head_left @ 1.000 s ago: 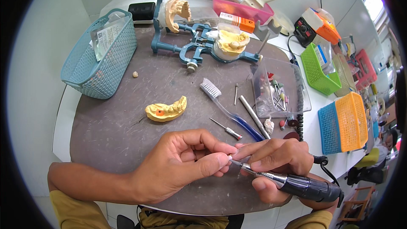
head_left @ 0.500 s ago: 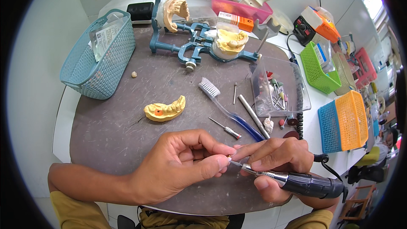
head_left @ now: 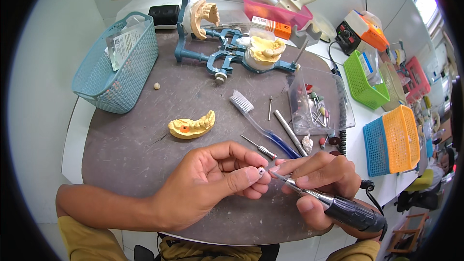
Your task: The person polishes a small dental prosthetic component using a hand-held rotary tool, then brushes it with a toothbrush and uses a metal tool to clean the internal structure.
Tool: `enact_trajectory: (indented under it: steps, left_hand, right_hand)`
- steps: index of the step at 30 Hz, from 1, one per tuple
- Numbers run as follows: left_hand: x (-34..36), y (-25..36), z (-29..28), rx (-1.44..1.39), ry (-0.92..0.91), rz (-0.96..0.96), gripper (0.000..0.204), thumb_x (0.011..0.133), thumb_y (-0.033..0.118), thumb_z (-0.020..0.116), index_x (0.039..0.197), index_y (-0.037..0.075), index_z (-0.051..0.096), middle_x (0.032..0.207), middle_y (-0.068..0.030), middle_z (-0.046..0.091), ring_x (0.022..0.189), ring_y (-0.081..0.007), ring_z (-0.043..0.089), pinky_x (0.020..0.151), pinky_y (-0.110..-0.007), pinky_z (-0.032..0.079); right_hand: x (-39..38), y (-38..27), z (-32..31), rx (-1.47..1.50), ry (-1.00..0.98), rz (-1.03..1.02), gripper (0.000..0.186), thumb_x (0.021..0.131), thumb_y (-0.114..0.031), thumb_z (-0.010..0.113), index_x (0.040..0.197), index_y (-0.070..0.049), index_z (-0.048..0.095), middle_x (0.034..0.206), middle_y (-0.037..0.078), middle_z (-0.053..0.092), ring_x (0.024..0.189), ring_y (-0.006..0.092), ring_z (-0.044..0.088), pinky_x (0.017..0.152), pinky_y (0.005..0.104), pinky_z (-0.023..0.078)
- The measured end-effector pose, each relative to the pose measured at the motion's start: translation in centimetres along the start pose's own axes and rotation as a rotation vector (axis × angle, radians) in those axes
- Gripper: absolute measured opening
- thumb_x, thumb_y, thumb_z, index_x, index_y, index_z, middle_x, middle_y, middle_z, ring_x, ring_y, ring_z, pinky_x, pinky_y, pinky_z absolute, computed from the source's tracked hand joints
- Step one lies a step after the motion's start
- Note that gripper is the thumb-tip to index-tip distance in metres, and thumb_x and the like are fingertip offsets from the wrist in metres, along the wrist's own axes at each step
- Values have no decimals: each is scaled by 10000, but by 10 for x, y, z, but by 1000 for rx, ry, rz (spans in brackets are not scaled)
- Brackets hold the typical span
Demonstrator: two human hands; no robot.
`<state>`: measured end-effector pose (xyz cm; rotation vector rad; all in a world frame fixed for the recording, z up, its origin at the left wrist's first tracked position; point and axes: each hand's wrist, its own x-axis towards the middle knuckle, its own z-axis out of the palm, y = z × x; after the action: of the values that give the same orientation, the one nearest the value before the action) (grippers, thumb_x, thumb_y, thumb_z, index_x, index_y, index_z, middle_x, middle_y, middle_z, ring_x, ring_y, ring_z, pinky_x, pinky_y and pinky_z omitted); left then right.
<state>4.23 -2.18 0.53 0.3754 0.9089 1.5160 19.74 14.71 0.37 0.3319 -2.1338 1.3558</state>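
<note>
My left hand (head_left: 212, 183) pinches a small white crown (head_left: 261, 171) between thumb and index finger, a dark hole showing on its face; the other fingers curl loosely. My right hand (head_left: 328, 179) grips a black and silver rotary handpiece (head_left: 353, 215), its slim bit just right of the crown, with a small gap visible. Beyond my hands lie a small screwdriver (head_left: 266, 151), a clear blue-handled brush (head_left: 266, 133) and a silver rod (head_left: 287, 130). A yellow dental cast (head_left: 191, 128) with an orange patch lies farther left, below a small loose tooth-like piece (head_left: 156, 86).
A blue articulator (head_left: 193, 54) carrying casts stands at the back, between a light-blue basket (head_left: 116, 82) and a clear box of burs (head_left: 319, 125). Green (head_left: 362, 82), orange (head_left: 401, 140) and pink (head_left: 275, 9) baskets line the edges. A partly hidden person (head_left: 437, 164) sits in the right background.
My left fingertips have risen, turning the crown's hole toward view. My right hand has shifted right with the handpiece, drawing its bit slightly away from the crown.
</note>
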Motion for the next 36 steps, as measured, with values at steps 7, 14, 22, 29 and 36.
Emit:
enact_trajectory:
  steps: [7, 14, 22, 29, 36]
  left_hand:
    - [0, 1, 1, -11, 6, -8, 203, 976, 49, 582, 1167, -18, 557, 1026, -147, 683, 944, -190, 681, 835, -301, 568]
    - [0, 0, 1, -18, 10, -13, 206, 964, 37, 599, 1155, -26, 556, 1017, -173, 688, 940, -209, 692, 821, -311, 585]
    - [-1, -1, -1, -23, 0, -22, 195, 964, 34, 596, 1140, -34, 545, 1030, -206, 687, 945, -243, 705, 818, -332, 604]
    - [0, -2, 0, -35, -2, -16, 195, 969, 39, 589, 1143, -36, 543, 1026, -202, 687, 945, -239, 705, 818, -324, 607]
    - [0, -2, -1, -32, 11, -19, 190, 967, 34, 590, 1140, -36, 549, 1038, -191, 688, 938, -230, 704, 819, -324, 604]
  right_hand:
    - [0, 3, 1, -52, -17, -46, 277, 879, -148, 670, 1010, 38, 513, 838, 191, 611, 856, 344, 711, 865, 508, 572]
    - [-1, 3, 3, -86, -13, -40, 294, 865, -153, 714, 1012, 28, 536, 857, 184, 632, 861, 329, 716, 872, 507, 573]
    - [2, -4, 2, -109, -53, 16, 280, 850, -124, 722, 1026, 5, 546, 880, 163, 636, 907, 338, 713, 908, 512, 556]
    - [3, -6, 0, -108, -79, 44, 269, 839, -112, 724, 1025, -3, 563, 881, 146, 632, 942, 346, 708, 937, 521, 539]
    - [1, -2, 3, -95, -20, 29, 289, 818, -83, 733, 1028, 7, 555, 882, 164, 644, 925, 340, 710, 914, 499, 554]
